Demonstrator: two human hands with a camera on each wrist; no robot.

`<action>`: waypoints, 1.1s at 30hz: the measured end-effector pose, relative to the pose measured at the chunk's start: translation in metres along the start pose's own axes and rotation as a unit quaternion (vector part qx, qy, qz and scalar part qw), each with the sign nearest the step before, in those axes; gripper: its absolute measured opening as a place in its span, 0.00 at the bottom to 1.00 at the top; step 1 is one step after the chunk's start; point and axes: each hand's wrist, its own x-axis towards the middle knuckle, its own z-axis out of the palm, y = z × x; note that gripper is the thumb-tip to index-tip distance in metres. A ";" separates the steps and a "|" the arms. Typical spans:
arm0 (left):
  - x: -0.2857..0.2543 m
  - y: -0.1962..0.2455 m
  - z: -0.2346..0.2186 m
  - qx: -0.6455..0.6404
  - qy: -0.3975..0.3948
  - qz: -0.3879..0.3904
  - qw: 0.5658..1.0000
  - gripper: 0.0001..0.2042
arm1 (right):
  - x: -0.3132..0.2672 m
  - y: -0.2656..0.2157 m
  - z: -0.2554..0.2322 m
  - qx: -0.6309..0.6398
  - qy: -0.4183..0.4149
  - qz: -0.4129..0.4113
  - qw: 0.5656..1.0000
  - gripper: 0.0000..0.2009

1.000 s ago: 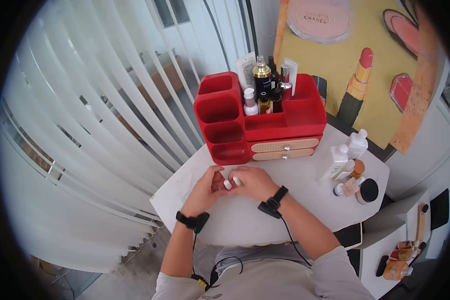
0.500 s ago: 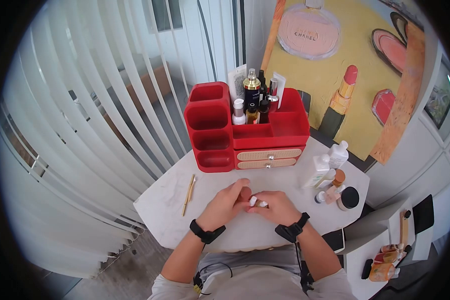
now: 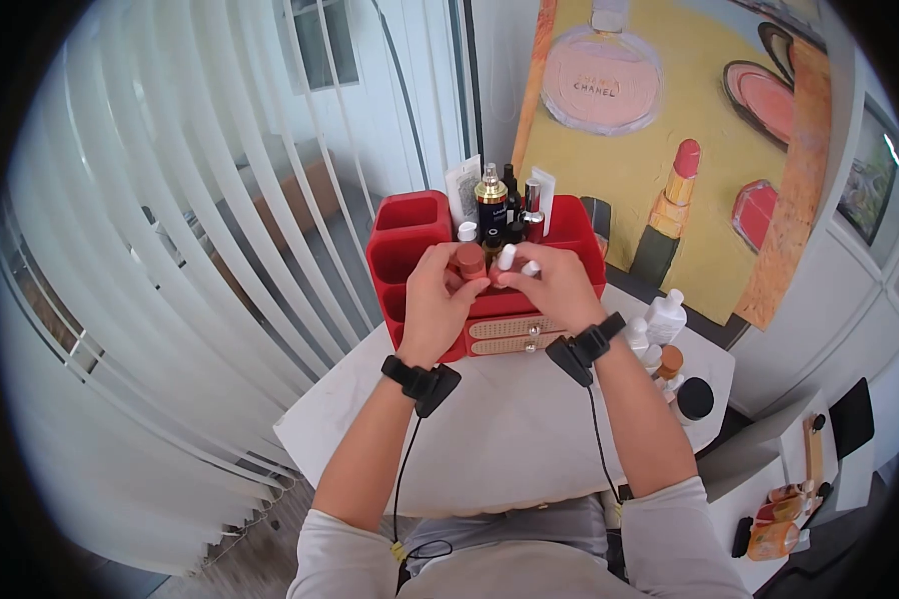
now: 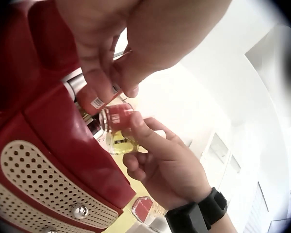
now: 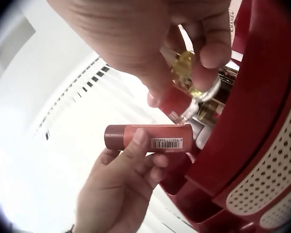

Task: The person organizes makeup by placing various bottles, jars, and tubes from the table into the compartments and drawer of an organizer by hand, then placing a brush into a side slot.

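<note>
Both hands are over the front of the red organizer (image 3: 410,240). My left hand (image 3: 438,304) pinches a short reddish-brown capped tube (image 5: 145,137) between thumb and fingers. A barcode label faces the right wrist camera, and the tube lies about level in that view. My right hand (image 3: 561,288) holds two small glass bottles with white caps, a red bottle (image 4: 119,116) and a yellow bottle (image 4: 122,144). They sit side by side between its thumb and fingers, close to the tube. Behind the hands, taller bottles (image 3: 491,205) stand in the organizer's back compartment.
Left of the hands, the organizer has a column of deep compartments; two woven-front drawers (image 3: 514,329) are below. White bottles (image 3: 666,317) and a black-lidded jar (image 3: 695,397) stand at the white table's (image 3: 489,429) right. A painted board (image 3: 609,150) leans behind, with vertical blinds (image 3: 200,250) leftward.
Both hands have moved forward and up from low over the table to the organizer's front, keeping the tube and bottles. The two thin sticks seen at the table's left are now out of sight.
</note>
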 end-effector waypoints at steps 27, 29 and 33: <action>-0.091 -0.028 0.013 0.021 -0.020 0.013 0.999 0.08 | -0.159 -0.028 -0.032 -0.120 0.206 0.118 0.964 0.34; -0.099 -0.039 0.017 -0.016 -0.056 -0.039 0.998 0.08 | -0.165 -0.006 -0.053 -0.218 0.223 0.095 0.946 0.35; -0.107 -0.057 0.024 -0.063 -0.159 -0.115 0.979 0.09 | -0.171 0.006 -0.057 -0.319 0.151 0.139 0.925 0.39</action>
